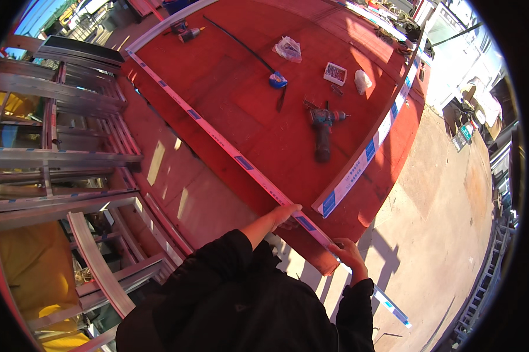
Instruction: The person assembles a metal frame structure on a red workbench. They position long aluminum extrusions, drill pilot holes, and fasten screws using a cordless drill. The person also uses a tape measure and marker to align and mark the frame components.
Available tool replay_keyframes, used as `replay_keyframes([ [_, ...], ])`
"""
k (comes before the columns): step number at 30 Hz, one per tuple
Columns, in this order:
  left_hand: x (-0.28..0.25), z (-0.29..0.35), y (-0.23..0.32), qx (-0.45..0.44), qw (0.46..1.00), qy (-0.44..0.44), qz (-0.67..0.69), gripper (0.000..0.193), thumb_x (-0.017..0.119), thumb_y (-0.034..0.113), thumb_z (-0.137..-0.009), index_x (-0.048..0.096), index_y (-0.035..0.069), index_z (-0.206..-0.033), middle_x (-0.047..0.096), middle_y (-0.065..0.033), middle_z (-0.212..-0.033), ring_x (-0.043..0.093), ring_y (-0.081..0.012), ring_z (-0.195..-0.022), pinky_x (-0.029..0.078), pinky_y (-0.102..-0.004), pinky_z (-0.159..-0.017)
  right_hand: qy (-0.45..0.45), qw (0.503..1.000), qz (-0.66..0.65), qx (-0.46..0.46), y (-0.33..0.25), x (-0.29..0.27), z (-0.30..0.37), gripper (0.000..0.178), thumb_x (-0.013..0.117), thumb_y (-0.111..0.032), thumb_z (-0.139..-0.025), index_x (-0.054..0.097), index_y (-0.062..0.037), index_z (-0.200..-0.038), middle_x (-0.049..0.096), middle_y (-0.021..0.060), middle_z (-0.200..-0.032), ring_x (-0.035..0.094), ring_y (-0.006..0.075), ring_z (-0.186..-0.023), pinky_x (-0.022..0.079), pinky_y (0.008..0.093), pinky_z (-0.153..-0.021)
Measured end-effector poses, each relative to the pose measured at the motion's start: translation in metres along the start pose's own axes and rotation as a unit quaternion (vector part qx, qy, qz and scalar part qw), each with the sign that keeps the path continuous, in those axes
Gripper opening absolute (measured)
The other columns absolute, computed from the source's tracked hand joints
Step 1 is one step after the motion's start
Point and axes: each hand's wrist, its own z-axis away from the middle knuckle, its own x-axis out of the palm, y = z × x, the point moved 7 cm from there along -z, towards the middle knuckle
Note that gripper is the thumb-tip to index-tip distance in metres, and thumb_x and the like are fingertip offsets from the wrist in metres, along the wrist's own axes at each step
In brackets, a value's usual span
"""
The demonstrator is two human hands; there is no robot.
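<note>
A long, thin metal profile in white and blue printed film runs slantwise along the near edge of the red-covered table. My left hand is closed round it near the table's corner, thumb on top. Lower and to the right, my right hand grips the same profile, whose end sticks out past the table. Just beyond my hands lies a second film-covered profile, running away to the far right. A cordless drill rests on the table between the two profiles.
Farther along the table are a blue tape measure, a box of screws, plastic bags and another drill. Metal frames on racks stand close on my left. A ladder lies along the right side.
</note>
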Motion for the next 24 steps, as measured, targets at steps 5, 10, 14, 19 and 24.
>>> replay_keyframes([
  [5, 0.000, 0.006, -0.001, -0.003, 1.000, 0.011, 0.004, 0.079, 0.055, 0.076, -0.089, 0.068, 0.009, -0.128, 0.068, -0.0188, -0.128, 0.065, -0.0302, -0.116, 0.049, -0.0442, -0.100, 0.136, 0.988, 0.037, -0.058, -0.002, 0.000, 0.002, 0.050, 0.081, -0.035, -0.079, 0.075, 0.0036, -0.109, 0.073, 0.0252, -0.109, 0.071, 0.0375, -0.104, 0.054, 0.0427, -0.092],
  [10, -0.007, 0.023, 0.004, 0.016, 1.000, 0.009, -0.008, 0.087, 0.058, 0.079, -0.086, 0.064, 0.007, -0.134, 0.065, -0.0180, -0.134, 0.064, -0.0299, -0.117, 0.050, -0.0430, -0.099, 0.125, 0.991, 0.005, -0.046, 0.003, -0.001, 0.001, 0.050, 0.082, -0.036, -0.080, 0.075, 0.0035, -0.110, 0.074, 0.0251, -0.106, 0.071, 0.0384, -0.103, 0.055, 0.0433, -0.091],
  [14, -0.066, 0.043, -0.002, 0.012, 0.999, 0.028, 0.029, 0.085, 0.060, 0.070, -0.092, 0.054, 0.001, -0.141, 0.064, -0.0183, -0.134, 0.064, -0.0298, -0.118, 0.052, -0.0429, -0.097, 0.132, 0.986, 0.081, -0.059, -0.013, 0.000, 0.006, 0.046, 0.079, -0.034, -0.083, 0.075, 0.0036, -0.110, 0.074, 0.0246, -0.104, 0.072, 0.0385, -0.099, 0.055, 0.0427, -0.088],
  [19, -0.199, 0.064, -0.018, 0.033, 0.968, 0.200, 0.150, 0.036, 0.057, 0.031, -0.102, 0.061, 0.006, -0.129, 0.074, -0.0114, -0.112, 0.072, -0.0233, -0.093, 0.057, -0.0353, -0.070, 0.326, 0.943, -0.070, 0.008, -0.035, -0.024, 0.003, 0.031, 0.069, -0.026, -0.088, 0.075, 0.0023, -0.098, 0.075, 0.0200, -0.092, 0.074, 0.0312, -0.091, 0.056, 0.0377, -0.082],
  [24, -0.321, 0.098, -0.029, 0.023, 0.925, 0.324, 0.198, 0.019, 0.056, 0.030, -0.096, 0.060, 0.013, -0.090, 0.061, -0.0018, -0.074, 0.058, -0.0142, -0.061, 0.045, -0.0296, -0.052, 0.438, 0.891, -0.117, -0.032, -0.103, -0.028, -0.035, 0.026, 0.054, -0.019, -0.089, 0.068, 0.0012, -0.082, 0.070, 0.0168, -0.078, 0.069, 0.0258, -0.074, 0.053, 0.0375, -0.071],
])
